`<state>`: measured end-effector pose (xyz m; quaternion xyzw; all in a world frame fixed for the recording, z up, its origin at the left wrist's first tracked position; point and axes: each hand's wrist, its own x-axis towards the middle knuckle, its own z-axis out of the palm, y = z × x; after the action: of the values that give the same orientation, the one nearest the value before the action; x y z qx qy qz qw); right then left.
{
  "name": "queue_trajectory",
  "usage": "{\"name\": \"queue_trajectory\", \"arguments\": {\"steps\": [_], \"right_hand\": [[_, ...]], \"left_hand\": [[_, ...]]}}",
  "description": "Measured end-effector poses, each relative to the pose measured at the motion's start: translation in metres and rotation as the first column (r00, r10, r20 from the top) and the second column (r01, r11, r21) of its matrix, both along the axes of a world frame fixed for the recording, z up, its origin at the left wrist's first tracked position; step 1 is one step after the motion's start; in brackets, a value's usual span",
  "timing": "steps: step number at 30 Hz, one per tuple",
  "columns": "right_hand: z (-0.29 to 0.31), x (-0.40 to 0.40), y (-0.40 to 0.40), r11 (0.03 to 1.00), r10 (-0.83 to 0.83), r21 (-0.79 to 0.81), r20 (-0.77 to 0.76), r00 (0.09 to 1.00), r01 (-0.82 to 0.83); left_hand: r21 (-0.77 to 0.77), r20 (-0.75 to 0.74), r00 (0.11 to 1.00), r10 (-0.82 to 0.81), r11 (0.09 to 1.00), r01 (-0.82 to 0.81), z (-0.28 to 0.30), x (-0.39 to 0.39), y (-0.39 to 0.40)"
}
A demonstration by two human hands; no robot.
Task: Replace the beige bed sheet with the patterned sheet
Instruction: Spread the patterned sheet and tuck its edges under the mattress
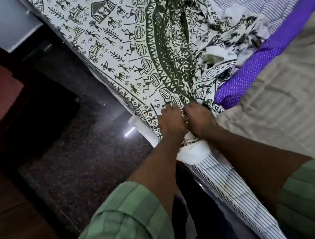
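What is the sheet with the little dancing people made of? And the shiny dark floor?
The patterned sheet looks like thin woven cloth, maybe cotton: matte, it bunches into soft crumpled folds where both hands, the left hand and the right hand, press on it. The floor looks like polished speckled stone, perhaps granite: it has fine flecks and mirrors a bright streak of light.

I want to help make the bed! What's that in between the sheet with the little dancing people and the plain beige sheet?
In the head view, a purple dotted cloth lies bunched between the patterned sheet and the beige sheet.
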<state>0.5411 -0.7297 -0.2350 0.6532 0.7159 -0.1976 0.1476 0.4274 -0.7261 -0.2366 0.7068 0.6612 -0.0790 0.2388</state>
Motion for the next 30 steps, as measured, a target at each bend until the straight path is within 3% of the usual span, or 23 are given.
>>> {"name": "queue_trajectory", "arguments": {"steps": [3,6,9,11,14,18,20,22,24,25,28,30], "right_hand": [[-0.005,-0.006,0.023,0.981,0.195,-0.025,0.222,0.955,-0.194],[-0.013,0.002,0.044,0.94,0.339,-0.087,0.33,0.881,-0.329],[-0.014,0.019,0.051,0.887,0.462,-0.199,0.358,0.811,-0.417],[-0.017,0.039,0.046,0.889,0.441,-0.29,0.331,0.835,-0.354],[-0.014,0.066,0.029,0.885,0.382,-0.388,0.292,0.877,-0.256],[-0.004,0.063,0.025,0.864,0.364,-0.436,0.196,0.91,-0.252],[0.002,0.05,0.033,0.899,0.21,-0.409,0.09,0.974,-0.156],[0.011,0.041,0.048,0.928,0.039,-0.368,-0.039,0.998,-0.05],[0.023,0.042,0.069,0.951,-0.094,-0.308,-0.177,0.98,0.036],[0.031,0.047,0.083,0.958,-0.169,-0.27,-0.257,0.951,0.097],[0.053,0.063,0.128,0.915,-0.393,-0.103,-0.445,0.805,0.39],[0.057,0.082,0.164,0.791,-0.533,-0.006,-0.498,0.684,0.612]], "left_hand": [[-0.02,-0.152,0.983,-0.106,0.994,0.104,-0.013,-0.002,-0.003],[0.021,-0.217,0.957,-0.194,0.979,0.203,-0.024,0.007,-0.005],[-0.092,-0.094,0.992,-0.084,0.993,0.076,-0.022,0.018,-0.002],[-0.239,0.06,0.995,0.076,0.969,-0.06,-0.018,0.025,-0.001],[-0.52,0.202,0.958,0.203,0.851,-0.071,-0.01,0.035,0.008],[-0.693,0.253,0.931,0.264,0.72,-0.016,-0.011,0.039,0.03],[-0.737,0.208,0.962,0.18,0.676,0.033,-0.008,0.04,0.045],[-0.722,0.121,0.988,0.095,0.691,0.022,-0.008,0.041,0.065],[-0.579,0.047,0.992,0.117,0.812,-0.069,-0.005,0.049,0.091],[-0.473,0.045,0.978,0.205,0.866,-0.16,0.0,0.055,0.106],[-0.163,0.148,0.892,0.428,0.9,-0.405,0.017,0.077,0.152],[-0.011,0.238,0.882,0.406,0.91,-0.415,0.024,0.097,0.183]]}}
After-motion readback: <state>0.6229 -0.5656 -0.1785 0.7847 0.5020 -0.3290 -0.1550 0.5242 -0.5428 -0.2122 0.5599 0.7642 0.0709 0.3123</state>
